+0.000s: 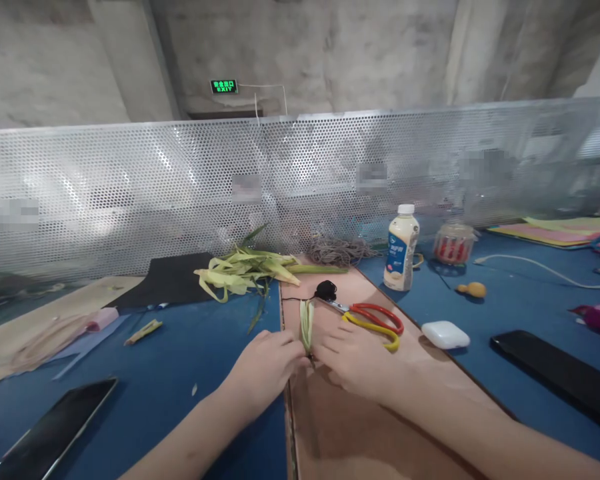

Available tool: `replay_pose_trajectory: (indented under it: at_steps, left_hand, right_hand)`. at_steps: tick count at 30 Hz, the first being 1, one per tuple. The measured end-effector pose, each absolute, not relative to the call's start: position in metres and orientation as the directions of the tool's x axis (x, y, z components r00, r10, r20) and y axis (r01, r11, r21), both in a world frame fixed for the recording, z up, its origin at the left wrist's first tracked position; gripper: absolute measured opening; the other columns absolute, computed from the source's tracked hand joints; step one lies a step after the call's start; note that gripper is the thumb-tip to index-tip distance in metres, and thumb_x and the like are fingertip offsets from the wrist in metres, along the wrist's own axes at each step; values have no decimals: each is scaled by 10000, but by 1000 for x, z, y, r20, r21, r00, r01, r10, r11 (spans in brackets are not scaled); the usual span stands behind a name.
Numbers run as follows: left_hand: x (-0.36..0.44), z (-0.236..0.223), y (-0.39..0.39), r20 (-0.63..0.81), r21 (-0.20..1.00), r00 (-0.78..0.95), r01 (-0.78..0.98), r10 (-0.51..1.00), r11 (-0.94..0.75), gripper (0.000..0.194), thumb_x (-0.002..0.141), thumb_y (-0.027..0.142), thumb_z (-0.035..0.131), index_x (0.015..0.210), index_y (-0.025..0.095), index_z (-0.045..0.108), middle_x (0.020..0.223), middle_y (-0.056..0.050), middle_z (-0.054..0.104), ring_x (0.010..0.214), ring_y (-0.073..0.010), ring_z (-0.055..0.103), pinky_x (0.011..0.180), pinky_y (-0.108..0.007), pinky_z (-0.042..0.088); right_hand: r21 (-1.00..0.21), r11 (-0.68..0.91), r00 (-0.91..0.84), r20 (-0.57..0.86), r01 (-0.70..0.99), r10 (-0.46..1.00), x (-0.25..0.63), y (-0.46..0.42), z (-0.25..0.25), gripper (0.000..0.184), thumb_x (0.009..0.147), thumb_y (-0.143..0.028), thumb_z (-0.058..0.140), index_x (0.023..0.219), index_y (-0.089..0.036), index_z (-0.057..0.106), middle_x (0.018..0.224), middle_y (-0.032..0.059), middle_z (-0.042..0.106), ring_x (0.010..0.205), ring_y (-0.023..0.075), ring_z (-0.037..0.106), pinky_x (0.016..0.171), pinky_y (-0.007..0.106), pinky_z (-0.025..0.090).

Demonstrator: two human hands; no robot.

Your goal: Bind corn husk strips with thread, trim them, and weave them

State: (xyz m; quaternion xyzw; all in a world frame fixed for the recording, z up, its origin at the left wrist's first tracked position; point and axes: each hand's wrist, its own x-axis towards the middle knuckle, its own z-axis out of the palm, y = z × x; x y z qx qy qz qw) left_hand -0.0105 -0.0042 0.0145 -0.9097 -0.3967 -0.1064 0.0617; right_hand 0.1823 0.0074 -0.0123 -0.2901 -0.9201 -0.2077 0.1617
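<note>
Currently pinching the near end of a bundle of pale corn-husk strips point(307, 319) between the fingertips of the left hand point(273, 363). Also at that end, curled fingers of the right hand point(353, 357); impossible to tell whether closed on it. Under the fingertips, a brown board point(360, 427), with blue tabletop point(180, 360) on either side. Just ahead of the fingers, by the bundle's far end, a ball of black thread point(326, 290). Just past the right fingers, scissors point(401, 323) with red and yellow handles. Farther ahead, a pile of corn husks point(250, 270) and a tangle of grey cord point(337, 252). Right of the fingers, a white earbud case point(445, 335); well left, a black smartphone point(55, 430).
</note>
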Motion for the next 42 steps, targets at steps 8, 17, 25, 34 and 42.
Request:
replay_pose_trajectory:
  at_steps: [8, 17, 25, 34, 42]
  left_hand:
    - [-9, 16, -8, 344, 72, 602, 748, 721, -659, 225, 878, 164, 337, 757, 189, 525, 807, -4, 547, 732, -155, 500, 672, -267, 358]
    - [-2, 20, -15, 316, 730, 374, 491, 872, -475, 283, 847, 214, 350, 581, 186, 442, 595, 30, 455, 619, -134, 458, 613, -228, 328]
    - [4, 16, -21, 302, 823, 304, 396, 904, -408, 326, 865, 289, 318, 579, 184, 433, 587, 23, 461, 608, -131, 456, 614, -223, 342]
    - [9, 18, -24, 279, 911, 306, 214, 910, -352, 357, 855, 342, 355, 552, 180, 454, 573, 13, 491, 599, -139, 461, 629, -245, 349]
    - [4, 10, -15, 72, 978, 449, 144, 891, -152, 357, 850, 382, 379, 600, 157, 497, 614, -4, 574, 633, -142, 550, 637, -252, 381]
  right_hand:
    - [355, 699, -753, 519, 620, 405, 185, 9, -8, 165, 627, -219, 616, 766, -154, 556, 686, 32, 581, 608, 175, 469, 592, 301, 280]
    - [409, 697, -744, 611, 590, 271, 187, 4, 1, 234, 836, -105, 384, 645, -156, 507, 599, 13, 515, 543, 146, 405, 534, 283, 253]
    - [429, 685, -733, 641, 589, 229, 184, 4, 0, 320, 881, -110, 307, 649, -148, 523, 596, 18, 521, 538, 144, 407, 530, 291, 256]
    - [410, 717, -747, 624, 563, 230, 188, -3, 16, 407, 902, -106, 238, 638, -141, 545, 611, 29, 547, 542, 139, 442, 518, 274, 303]
    - [352, 734, -742, 600, 581, 299, 193, 2, 10, 337, 901, -133, 257, 862, -128, 592, 673, 47, 588, 606, 163, 514, 555, 283, 365]
